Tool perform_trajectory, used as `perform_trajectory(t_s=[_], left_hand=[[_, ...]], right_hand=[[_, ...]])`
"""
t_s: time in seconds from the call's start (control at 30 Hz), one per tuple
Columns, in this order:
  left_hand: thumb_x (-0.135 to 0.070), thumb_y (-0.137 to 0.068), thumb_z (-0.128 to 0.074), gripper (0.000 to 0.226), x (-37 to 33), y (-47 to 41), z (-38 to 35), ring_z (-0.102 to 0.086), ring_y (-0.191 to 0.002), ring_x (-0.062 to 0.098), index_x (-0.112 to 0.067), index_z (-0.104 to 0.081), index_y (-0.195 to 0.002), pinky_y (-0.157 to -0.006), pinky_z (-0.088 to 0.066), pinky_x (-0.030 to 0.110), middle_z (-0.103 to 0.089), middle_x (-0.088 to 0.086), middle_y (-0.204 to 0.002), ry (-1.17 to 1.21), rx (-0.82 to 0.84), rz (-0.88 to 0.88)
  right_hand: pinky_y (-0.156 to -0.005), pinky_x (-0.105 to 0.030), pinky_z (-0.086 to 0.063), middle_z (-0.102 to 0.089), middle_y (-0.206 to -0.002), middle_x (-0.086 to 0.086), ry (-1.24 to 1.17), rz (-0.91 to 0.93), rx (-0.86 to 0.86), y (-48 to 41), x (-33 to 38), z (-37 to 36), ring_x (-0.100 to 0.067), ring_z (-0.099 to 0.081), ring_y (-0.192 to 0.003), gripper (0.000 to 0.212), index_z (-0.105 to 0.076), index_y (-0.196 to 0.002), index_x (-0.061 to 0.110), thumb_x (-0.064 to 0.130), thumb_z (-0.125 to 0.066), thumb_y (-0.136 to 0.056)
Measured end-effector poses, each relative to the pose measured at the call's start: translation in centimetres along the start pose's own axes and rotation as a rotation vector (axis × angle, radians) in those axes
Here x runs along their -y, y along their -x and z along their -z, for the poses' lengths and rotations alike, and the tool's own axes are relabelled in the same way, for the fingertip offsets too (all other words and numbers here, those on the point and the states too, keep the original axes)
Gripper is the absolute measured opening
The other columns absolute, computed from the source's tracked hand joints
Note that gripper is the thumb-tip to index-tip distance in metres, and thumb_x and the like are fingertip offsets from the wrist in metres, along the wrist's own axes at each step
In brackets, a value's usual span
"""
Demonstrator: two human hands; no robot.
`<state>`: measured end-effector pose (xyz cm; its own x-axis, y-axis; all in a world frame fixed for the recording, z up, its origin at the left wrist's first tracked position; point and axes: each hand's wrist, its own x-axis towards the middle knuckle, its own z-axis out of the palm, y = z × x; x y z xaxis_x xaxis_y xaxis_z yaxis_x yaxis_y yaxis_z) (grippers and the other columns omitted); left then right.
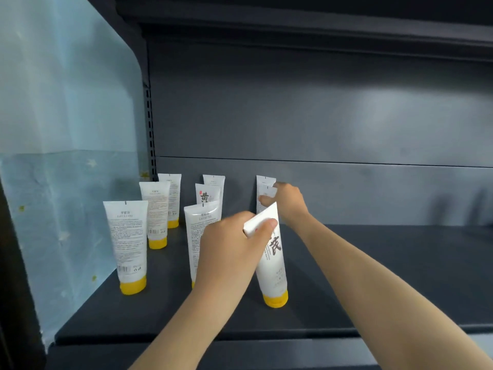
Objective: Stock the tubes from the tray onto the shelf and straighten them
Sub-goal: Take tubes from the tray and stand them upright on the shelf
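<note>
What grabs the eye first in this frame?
Two hands meet at centre. The left hand grips the crimped top of the front tube, which stands on its yellow cap, and the right hand reaches past it to pinch a rear tube. To their left, more white tubes stand cap-down in rows on the dark shelf.

Dark shelf (pixel 386 276) bears white, yellow-capped tubes (pixel 128 241) standing cap-down: six left of the gripped tube (pixel 273 268), two rear tubes (pixel 264 182) behind it.
</note>
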<state>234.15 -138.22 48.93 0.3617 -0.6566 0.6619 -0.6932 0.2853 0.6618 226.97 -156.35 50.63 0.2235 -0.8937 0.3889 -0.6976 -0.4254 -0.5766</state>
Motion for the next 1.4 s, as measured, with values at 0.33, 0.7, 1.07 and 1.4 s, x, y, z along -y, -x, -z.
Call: perform_trajectory(t_s=[0.33, 0.7, 1.07, 1.4], left_hand=[[-0.037, -0.083, -0.062, 0.039, 0.5, -0.1, -1.1, -0.044, -0.053, 0.013, -0.008, -0.053, -0.06, -0.051, -0.029, 0.025, -0.055, 0.002, -0.056, -0.029, -0.003, 0.025], [-0.034, -0.083, -0.062, 0.039, -0.3, 0.3, -1.8, -0.038, -0.049, 0.012, -0.006, -0.05, -0.059, -0.05, -0.026, 0.025, -0.045, -0.003, -0.05, -0.06, -0.014, 0.026], [-0.03, -0.084, -0.063, 0.041, -1.5, -1.4, -1.3, -0.039, -0.053, 0.018, 0.004, -0.054, -0.063, -0.052, -0.027, 0.03, -0.045, 0.003, -0.052, -0.097, 0.027, 0.045], [-0.031, -0.083, -0.065, 0.037, -2.7, -3.5, -1.4, -0.044, -0.057, 0.016, 0.001, -0.057, -0.067, -0.052, -0.028, 0.024, -0.049, 0.003, -0.06, -0.111, 0.112, 0.067]], right_hand=[[-0.063, -0.029, -0.045, -0.063, -0.095, -0.008, -0.097, 0.049, -0.036, 0.3, -1.1, -0.9, -0.026, -0.057, -0.082, 0.033, -0.056, -0.111, 0.005, 0.03, -0.055, -0.089], [-0.064, -0.028, -0.045, -0.065, -0.1, -0.011, -0.217, 0.08, -0.011, 0.8, -2.1, -1.8, -0.027, -0.063, -0.088, 0.031, -0.055, -0.105, 0.004, 0.03, -0.056, -0.088], [-0.049, -0.021, -0.026, -0.039, -0.062, 0.004, -0.094, 0.007, 0.281, 4.9, -4.7, 0.3, -0.01, -0.036, -0.054, 0.043, -0.035, -0.063, 0.017, 0.042, -0.047, -0.096], [-0.079, -0.031, -0.047, -0.054, -0.104, -0.002, 0.249, 0.169, 0.18, 15.2, -9.4, 2.3, -0.018, -0.05, -0.1, 0.036, -0.057, -0.1, 0.009, 0.042, -0.043, -0.095]])
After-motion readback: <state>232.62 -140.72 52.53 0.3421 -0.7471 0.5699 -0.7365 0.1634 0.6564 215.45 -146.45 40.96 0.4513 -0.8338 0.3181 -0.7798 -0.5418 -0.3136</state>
